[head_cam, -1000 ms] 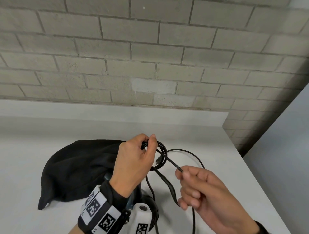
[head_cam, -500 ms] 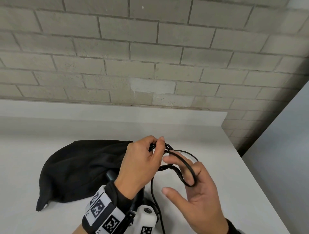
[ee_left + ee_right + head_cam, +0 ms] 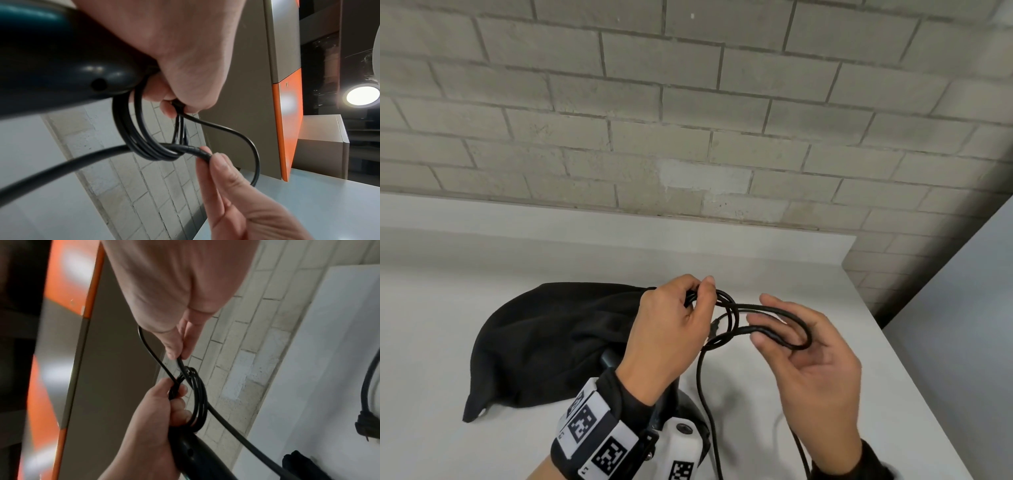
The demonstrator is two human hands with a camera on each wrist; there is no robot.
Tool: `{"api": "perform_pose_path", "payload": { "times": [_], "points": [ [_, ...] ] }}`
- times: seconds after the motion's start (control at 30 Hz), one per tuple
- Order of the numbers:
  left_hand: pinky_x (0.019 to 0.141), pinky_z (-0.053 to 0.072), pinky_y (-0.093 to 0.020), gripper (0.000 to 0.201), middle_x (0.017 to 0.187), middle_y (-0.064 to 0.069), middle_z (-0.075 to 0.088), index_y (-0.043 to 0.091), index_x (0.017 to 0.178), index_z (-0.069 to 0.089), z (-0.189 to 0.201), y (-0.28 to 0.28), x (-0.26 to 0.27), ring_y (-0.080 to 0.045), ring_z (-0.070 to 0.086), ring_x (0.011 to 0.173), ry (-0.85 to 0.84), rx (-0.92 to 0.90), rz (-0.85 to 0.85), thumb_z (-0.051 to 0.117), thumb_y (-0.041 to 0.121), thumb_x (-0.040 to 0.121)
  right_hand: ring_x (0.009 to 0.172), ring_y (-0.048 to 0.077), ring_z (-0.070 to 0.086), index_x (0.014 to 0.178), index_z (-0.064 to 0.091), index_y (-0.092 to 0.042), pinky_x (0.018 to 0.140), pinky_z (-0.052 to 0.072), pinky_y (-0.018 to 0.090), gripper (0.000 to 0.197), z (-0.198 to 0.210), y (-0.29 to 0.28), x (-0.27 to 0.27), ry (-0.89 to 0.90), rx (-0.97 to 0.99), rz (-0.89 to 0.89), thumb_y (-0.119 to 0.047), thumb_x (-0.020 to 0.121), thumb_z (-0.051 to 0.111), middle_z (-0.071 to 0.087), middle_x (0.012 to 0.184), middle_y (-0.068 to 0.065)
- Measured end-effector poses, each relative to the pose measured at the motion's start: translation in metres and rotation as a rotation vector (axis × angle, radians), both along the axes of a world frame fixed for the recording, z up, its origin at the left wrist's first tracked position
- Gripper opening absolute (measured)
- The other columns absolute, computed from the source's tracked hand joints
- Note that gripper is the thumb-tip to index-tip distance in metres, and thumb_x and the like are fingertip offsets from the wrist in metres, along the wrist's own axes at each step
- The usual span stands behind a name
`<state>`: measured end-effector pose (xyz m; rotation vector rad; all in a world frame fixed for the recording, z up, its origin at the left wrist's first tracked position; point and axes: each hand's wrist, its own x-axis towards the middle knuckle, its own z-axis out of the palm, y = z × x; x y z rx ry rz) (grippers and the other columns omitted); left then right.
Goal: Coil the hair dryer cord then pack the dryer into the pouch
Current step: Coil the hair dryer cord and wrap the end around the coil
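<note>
Now, head view: left hand [image 3: 671,329] pinching coiled cord [image 3: 726,308] over pouch [image 3: 544,342] near tabletop's [image 3: 448,291] front edge; right hand [image 3: 808,363], a second ago pinching, carrying fresh loop on half-straightened fingers. Left wrist: dryer [image 3: 51,56] under palm. Right wrist: cord between fingertips [image 3: 174,352]; coiling unfinished.

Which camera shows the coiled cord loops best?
The left wrist view: the cord loops hang sharp and close below the left hand. The head view shows them smaller between both hands; the right wrist view shows them blurrier.
</note>
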<state>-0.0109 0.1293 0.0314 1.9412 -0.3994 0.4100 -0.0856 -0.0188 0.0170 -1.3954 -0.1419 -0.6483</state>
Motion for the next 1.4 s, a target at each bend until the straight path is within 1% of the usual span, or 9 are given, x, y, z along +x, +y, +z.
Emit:
{"api": "perform_pose_path", "payload": {
  "times": [0.1, 0.37, 0.5, 0.63, 0.7, 0.77, 0.87, 1.2, 1.4],
  "points": [
    [0.044, 0.029, -0.015, 0.039, 0.042, 0.008, 0.043, 0.017, 0.062, 0.054, 0.000, -0.003, -0.002, -0.012, 0.038, 0.040, -0.001, -0.009, -0.022, 0.052, 0.034, 0.097, 0.087, 0.016, 0.074, 0.102, 0.069, 0.005, 0.079, 0.056, 0.021, 0.031, 0.000, -0.005, 0.006, 0.077, 0.042, -0.038, 0.000, 0.071, 0.072, 0.077, 0.098, 0.000],
    [0.045, 0.028, -0.012, 0.041, 0.042, 0.012, 0.047, 0.015, 0.061, 0.052, 0.000, -0.002, -0.002, -0.010, 0.040, 0.039, 0.003, -0.017, -0.036, 0.052, 0.031, 0.098, 0.074, 0.019, 0.068, 0.091, 0.068, -0.016, 0.084, 0.056, 0.046, 0.029, 0.003, -0.006, 0.008, 0.086, 0.593, 0.330, -0.035, 0.073, 0.081, 0.067, 0.080, 0.001],
    [0.044, 0.029, -0.024, 0.045, 0.043, -0.005, 0.038, 0.007, 0.063, 0.054, -0.001, 0.005, 0.004, -0.012, 0.033, 0.041, -0.019, -0.012, 0.001, 0.051, 0.036, 0.097, 0.068, 0.010, 0.057, 0.119, 0.065, -0.008, 0.073, 0.055, 0.029, 0.036, 0.015, -0.025, 0.004, 0.191, 0.856, 0.535, -0.034, 0.095, 0.058, 0.063, 0.088, 0.001],
    [0.044, 0.029, -0.024, 0.046, 0.044, -0.004, 0.037, 0.004, 0.062, 0.053, 0.000, 0.012, 0.007, -0.012, 0.032, 0.042, -0.015, -0.019, 0.029, 0.052, 0.033, 0.098, 0.076, 0.020, 0.039, 0.147, 0.017, 0.011, 0.066, 0.034, 0.032, 0.057, 0.043, -0.081, -0.027, 0.412, 0.528, 0.378, -0.031, 0.109, 0.003, 0.052, 0.113, 0.025],
    [0.044, 0.029, -0.024, 0.047, 0.044, -0.002, 0.036, 0.005, 0.061, 0.050, -0.001, 0.014, 0.008, -0.011, 0.032, 0.042, -0.011, -0.016, 0.029, 0.052, 0.033, 0.098, 0.060, 0.020, 0.047, 0.135, 0.033, 0.019, 0.053, 0.035, 0.031, 0.063, 0.058, -0.102, -0.035, 0.494, 0.316, 0.527, -0.034, 0.104, 0.047, 0.056, 0.089, 0.032],
    [0.045, 0.031, -0.028, 0.047, 0.045, -0.007, 0.038, 0.008, 0.059, 0.049, -0.001, 0.012, 0.007, -0.012, 0.032, 0.042, -0.005, -0.003, 0.000, 0.052, 0.035, 0.097, 0.037, 0.013, 0.036, 0.103, 0.070, 0.006, 0.042, 0.029, 0.018, 0.088, 0.074, -0.128, -0.051, 0.761, -0.128, 0.367, -0.057, 0.046, 0.092, 0.057, 0.060, 0.028],
    [0.046, 0.033, -0.034, 0.045, 0.045, -0.009, 0.040, 0.025, 0.055, 0.042, 0.002, 0.005, 0.001, -0.013, 0.032, 0.041, -0.002, 0.026, -0.048, 0.052, 0.037, 0.097, 0.040, 0.016, 0.040, 0.082, 0.079, -0.014, 0.042, 0.033, 0.018, 0.083, 0.083, -0.141, -0.056, 0.915, -0.531, 0.289, -0.068, 0.020, 0.090, 0.059, 0.050, 0.015],
    [0.046, 0.030, -0.029, 0.051, 0.047, -0.012, 0.038, 0.003, 0.060, 0.048, -0.001, 0.007, 0.011, -0.014, 0.031, 0.044, 0.028, 0.062, -0.009, 0.051, 0.036, 0.098, 0.070, 0.030, 0.064, 0.111, 0.062, -0.012, 0.091, 0.051, 0.050, 0.049, -0.015, -0.097, -0.034, 0.836, -0.125, -0.142, -0.035, 0.071, 0.079, 0.067, 0.070, 0.011],
    [0.046, 0.031, -0.032, 0.052, 0.050, -0.018, 0.041, -0.001, 0.061, 0.048, 0.000, 0.004, 0.013, -0.015, 0.030, 0.044, 0.018, 0.081, 0.014, 0.052, 0.035, 0.098, 0.105, 0.008, 0.052, 0.128, 0.046, -0.022, 0.091, 0.042, 0.019, 0.058, -0.020, -0.029, -0.018, 0.440, -0.438, -0.451, -0.019, 0.080, 0.078, 0.047, 0.121, -0.007]
  ]
}}
